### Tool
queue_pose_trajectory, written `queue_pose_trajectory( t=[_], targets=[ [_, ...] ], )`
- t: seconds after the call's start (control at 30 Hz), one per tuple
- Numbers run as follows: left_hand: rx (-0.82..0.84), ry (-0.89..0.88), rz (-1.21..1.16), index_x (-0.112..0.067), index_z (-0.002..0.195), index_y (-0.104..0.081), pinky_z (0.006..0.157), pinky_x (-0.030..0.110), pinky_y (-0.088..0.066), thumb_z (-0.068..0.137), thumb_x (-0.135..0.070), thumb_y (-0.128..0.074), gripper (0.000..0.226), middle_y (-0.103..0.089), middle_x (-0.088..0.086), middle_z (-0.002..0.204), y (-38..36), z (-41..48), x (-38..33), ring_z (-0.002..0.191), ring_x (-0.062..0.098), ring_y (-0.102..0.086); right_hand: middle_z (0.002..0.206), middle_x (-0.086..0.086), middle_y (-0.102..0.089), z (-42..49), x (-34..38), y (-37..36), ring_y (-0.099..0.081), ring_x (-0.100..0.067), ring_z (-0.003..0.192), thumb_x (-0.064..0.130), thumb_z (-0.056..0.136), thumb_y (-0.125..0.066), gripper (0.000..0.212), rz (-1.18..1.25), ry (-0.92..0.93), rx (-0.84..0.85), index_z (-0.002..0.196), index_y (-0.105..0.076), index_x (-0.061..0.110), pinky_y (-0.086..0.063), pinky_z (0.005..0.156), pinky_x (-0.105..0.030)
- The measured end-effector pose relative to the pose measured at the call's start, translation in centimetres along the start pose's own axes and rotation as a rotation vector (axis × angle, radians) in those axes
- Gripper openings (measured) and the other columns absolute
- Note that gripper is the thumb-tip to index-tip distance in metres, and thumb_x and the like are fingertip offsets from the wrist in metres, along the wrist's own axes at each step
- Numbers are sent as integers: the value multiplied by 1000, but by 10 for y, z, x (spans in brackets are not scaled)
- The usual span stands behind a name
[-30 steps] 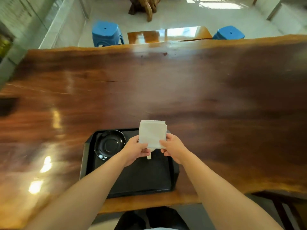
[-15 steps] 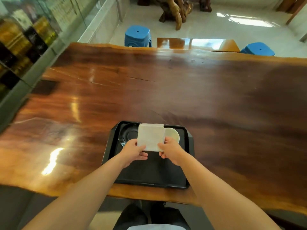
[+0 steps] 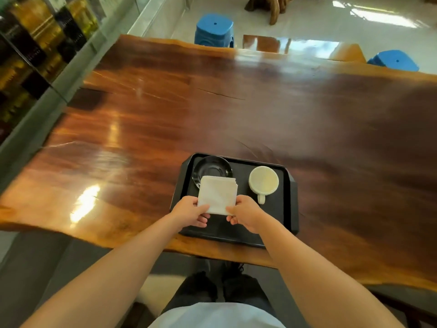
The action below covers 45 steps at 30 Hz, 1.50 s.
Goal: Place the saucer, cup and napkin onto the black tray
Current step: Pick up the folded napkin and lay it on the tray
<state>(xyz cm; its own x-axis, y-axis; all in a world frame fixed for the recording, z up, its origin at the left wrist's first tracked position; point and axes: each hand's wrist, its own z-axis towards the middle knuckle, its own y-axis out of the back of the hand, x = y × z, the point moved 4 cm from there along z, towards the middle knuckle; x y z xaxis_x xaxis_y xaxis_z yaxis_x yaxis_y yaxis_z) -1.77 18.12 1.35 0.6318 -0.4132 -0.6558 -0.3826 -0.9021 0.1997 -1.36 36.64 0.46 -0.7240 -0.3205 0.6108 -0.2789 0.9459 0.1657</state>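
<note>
Bare arms, light top, dark trousers

Both forearms are uncovered to the hands [image 3: 236,213], with no sleeves, watch or rings showing. A pale top [image 3: 212,316] fills the lower edge; below it, dark trousers [image 3: 201,292] and dark shoes [image 3: 236,268].

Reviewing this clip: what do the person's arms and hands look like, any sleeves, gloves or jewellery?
Both forearms are bare up to the frame edge, with no sleeve in view. The left hand and right hand wear no gloves; no watch, ring or bracelet shows. A pale garment covers the torso at the bottom edge, above dark trousers.

Bright daylight, glare on table [image 3: 165,119]
</note>
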Motion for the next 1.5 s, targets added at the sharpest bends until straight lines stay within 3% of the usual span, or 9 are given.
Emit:
queue_pose_trajectory(
  t=[0.2,0.5,0.7,0.97,1.27,1.37,1.5],
  targets=[
    [7,68,14,3,115,-67,72,36,-65,100,-21,-62,29,-74,13,83,17,-2,29,68,17,-69,100,-19,-72,-4,-16,-24,-71,-24,81,-2,92,-65,32,64,-27,51,123,-59,4,-62,82,-37],
    [70,111,15,0,119,-65,61,25,-62,102,-19,-59,27,-75,13,88,7,-1,57,72,18,-69,95,-18,-74,-5,-41,-36,-76,-26,88,3,93,-66,29,70,-141,8,122,-60,1,-62,85,-37],
    [63,144,-3,-2,117,-66,74,34,-63,102,-22,-59,26,-75,15,93,2,9,76,77,21,-69,93,-13,-75,5,-55,-44,-77,-27,94,9,93,-69,30,29,-199,-25,121,-62,4,-62,88,-41],
    [9,160,20,-3,115,-63,56,26,-59,104,-22,-53,24,-72,14,95,-2,21,85,69,20,-66,93,-12,-76,20,-63,-51,-77,-23,89,10,92,-69,29,16,-182,-88,120,-63,7,-62,87,-41],
    [-48,180,42,-8,115,-62,66,32,-63,104,-19,-54,18,-73,12,102,6,33,95,68,19,-67,99,-6,-73,24,-61,-59,-75,-20,92,13,88,-75,16,-105,-196,-153,100,-65,19,-61,89,-40],
    [-56,190,36,-11,116,-60,67,32,-64,103,-19,-55,16,-73,11,102,7,35,97,72,20,-69,101,-5,-72,26,-64,-60,-71,-22,96,11,84,-79,26,-168,-198,-154,107,-69,15,-60,90,-40],
    [-61,192,27,-11,112,-60,71,35,-64,102,-17,-56,12,-72,12,101,10,35,98,73,21,-70,103,-5,-72,26,-66,-58,-68,-21,98,11,83,-78,22,-220,-179,-164,103,-70,13,-59,90,-37]
  ],
)
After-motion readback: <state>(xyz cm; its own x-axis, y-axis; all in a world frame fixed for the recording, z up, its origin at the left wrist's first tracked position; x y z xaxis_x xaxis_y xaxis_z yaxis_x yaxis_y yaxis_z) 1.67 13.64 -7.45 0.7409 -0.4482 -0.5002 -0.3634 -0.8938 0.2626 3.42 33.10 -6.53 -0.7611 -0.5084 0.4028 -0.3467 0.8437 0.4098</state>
